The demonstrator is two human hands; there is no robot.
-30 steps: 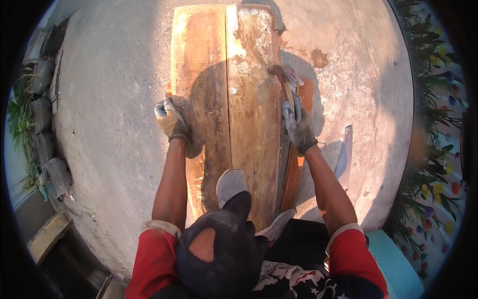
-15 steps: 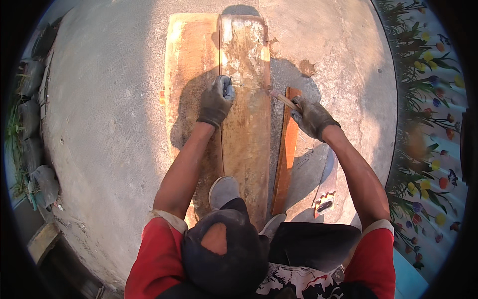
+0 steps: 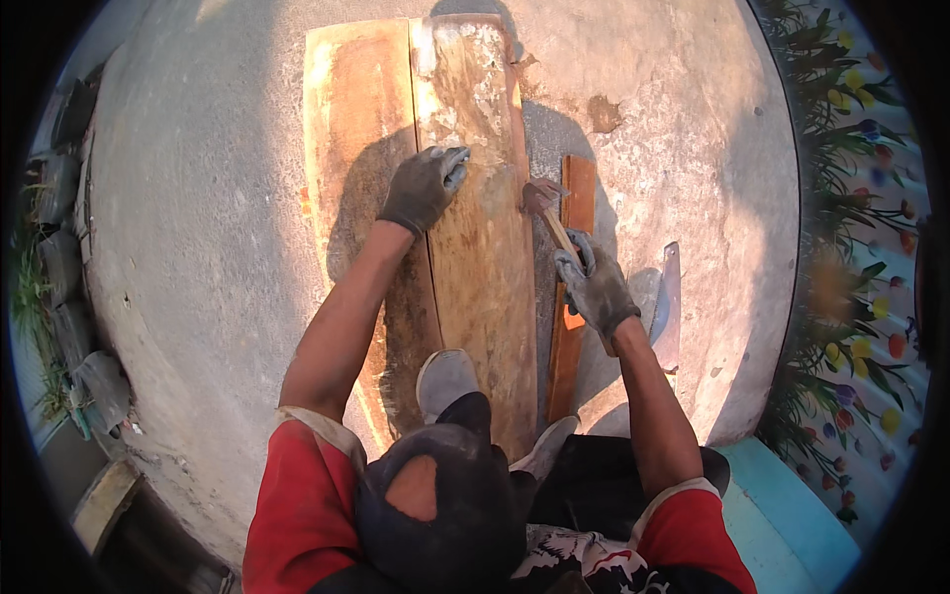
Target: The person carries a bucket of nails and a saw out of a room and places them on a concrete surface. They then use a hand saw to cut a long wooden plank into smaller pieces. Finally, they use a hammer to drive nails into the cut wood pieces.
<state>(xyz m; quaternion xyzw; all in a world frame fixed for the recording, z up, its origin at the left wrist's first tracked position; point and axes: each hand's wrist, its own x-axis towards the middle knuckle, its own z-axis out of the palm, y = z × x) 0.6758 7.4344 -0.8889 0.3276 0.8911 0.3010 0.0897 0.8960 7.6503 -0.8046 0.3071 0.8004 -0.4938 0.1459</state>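
Note:
Two long weathered boards lie side by side on the ground, a left board and a right board with a pale, flaking patch at its far end. My left hand, in a dark glove with grey fingers, is over the seam between them. Its fingers are pinched together; what they may hold is too small to make out. My gloved right hand is closed round the wooden handle of a hammer. The hammer's head is at the right board's right edge.
A narrow reddish-brown wood strip lies right of the boards, partly under my right hand. A handsaw rests farther right on the concrete ground. My grey shoe stands on the boards. A flower-patterned sheet borders the right side.
My right hand has come nearer to me and the hammer has turned steeper, its head now plainly visible. My left hand keeps its pinch near the seam. The whole view has shifted slightly.

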